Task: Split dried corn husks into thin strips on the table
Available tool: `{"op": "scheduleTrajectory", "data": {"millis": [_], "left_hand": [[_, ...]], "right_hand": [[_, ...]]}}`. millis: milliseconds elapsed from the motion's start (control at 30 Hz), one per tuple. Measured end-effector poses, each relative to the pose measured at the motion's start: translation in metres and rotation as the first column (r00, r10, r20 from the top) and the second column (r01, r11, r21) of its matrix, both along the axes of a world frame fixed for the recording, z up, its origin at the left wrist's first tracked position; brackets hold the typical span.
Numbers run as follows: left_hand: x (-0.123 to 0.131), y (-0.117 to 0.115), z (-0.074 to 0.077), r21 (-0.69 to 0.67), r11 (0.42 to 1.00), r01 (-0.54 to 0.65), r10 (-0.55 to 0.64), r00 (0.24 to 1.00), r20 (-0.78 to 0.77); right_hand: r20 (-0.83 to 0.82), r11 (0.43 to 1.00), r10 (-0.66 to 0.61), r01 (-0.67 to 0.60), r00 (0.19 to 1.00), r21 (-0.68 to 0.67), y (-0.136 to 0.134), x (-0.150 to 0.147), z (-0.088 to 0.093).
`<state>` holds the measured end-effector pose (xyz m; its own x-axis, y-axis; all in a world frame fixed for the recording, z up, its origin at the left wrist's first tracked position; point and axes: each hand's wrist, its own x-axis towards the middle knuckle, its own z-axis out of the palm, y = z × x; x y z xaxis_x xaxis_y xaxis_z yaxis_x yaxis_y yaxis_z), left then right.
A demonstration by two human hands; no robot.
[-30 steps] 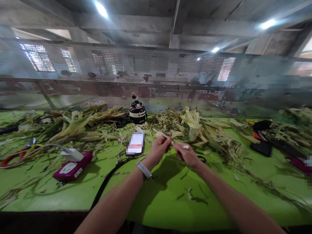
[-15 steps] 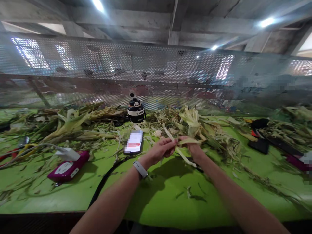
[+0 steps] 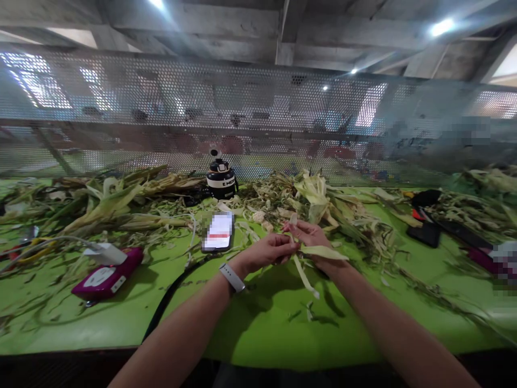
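Note:
Both hands meet over the green table [image 3: 258, 334], just in front of a heap of corn husks [image 3: 323, 207]. My left hand [image 3: 266, 252], with a grey watch on its wrist, pinches a pale husk strip [image 3: 305, 272] that hangs down toward the table. My right hand [image 3: 313, 240] is palm up with its fingers curled around the same strip, and a broader leaf end [image 3: 325, 251] sticks out to the right across it.
A phone [image 3: 218, 231] lies face up just left of my hands, and a black cable [image 3: 169, 299] runs toward me. A magenta device with a white plug [image 3: 105, 272] sits at the left. A black-and-white bottle [image 3: 221, 180] stands by the mesh fence. Husk piles [image 3: 109, 202] cover the far side.
My hands have come down and slightly toward me. The husk strip, held up between them before, now hangs below my left hand, and my right palm has turned upward.

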<state>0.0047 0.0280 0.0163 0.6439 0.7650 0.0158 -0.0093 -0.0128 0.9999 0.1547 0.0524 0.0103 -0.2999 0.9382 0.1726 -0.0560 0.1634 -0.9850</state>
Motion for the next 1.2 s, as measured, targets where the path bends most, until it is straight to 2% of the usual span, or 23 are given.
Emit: {"op": "scheduleTrajectory", "data": {"millis": [67,133,267,367,467,567,733,867,933,1067,1200], "left_hand": [[0.000,-0.001,-0.002,-0.065,0.998,0.028,-0.027,0.999,0.025],[0.001,-0.001,-0.002,-0.145,0.988,0.044,-0.027,0.993,0.116],[0.002,0.004,-0.002,-0.296,0.955,0.020,0.097,0.921,0.376],[0.001,0.009,-0.002,-0.405,0.914,-0.021,0.220,0.864,0.453],[-0.001,0.014,-0.003,-0.472,0.882,-0.003,0.263,0.833,0.486],[-0.005,0.016,-0.004,-0.465,0.886,0.006,0.251,0.836,0.488],[-0.009,0.014,-0.005,-0.364,0.910,-0.196,0.355,0.823,0.444],[-0.003,0.011,-0.007,-0.182,0.933,-0.309,0.354,0.875,0.330],[0.001,0.012,-0.008,-0.129,0.904,-0.408,0.428,0.852,0.303],[0.007,0.013,-0.007,-0.156,0.837,-0.524,0.543,0.763,0.350],[0.009,0.013,-0.005,-0.138,0.798,-0.587,0.591,0.717,0.370]], "right_hand": [[0.001,1.000,-0.023,0.023,1.000,-0.018,-0.001,-0.001,-0.001],[0.020,0.999,-0.007,0.008,1.000,-0.046,-0.003,-0.001,0.003],[0.038,1.000,0.001,-0.001,0.999,0.014,-0.007,0.002,0.018],[0.128,0.998,0.033,-0.040,0.991,0.046,-0.009,0.004,0.023],[0.192,0.996,0.069,-0.078,0.979,0.037,-0.008,0.004,0.020],[0.151,0.999,0.044,-0.043,0.988,-0.008,-0.004,0.004,0.016],[0.174,0.999,-0.038,0.043,0.984,-0.024,-0.003,0.005,0.015],[0.201,1.000,0.010,-0.012,0.980,0.010,-0.002,0.003,0.011],[0.202,0.998,0.031,-0.040,0.979,0.039,-0.002,0.002,0.009],[0.254,0.987,0.022,-0.062,0.967,0.150,-0.002,0.000,0.005],[0.382,0.924,-0.083,-0.072,0.920,0.375,-0.007,0.001,0.004]]}}
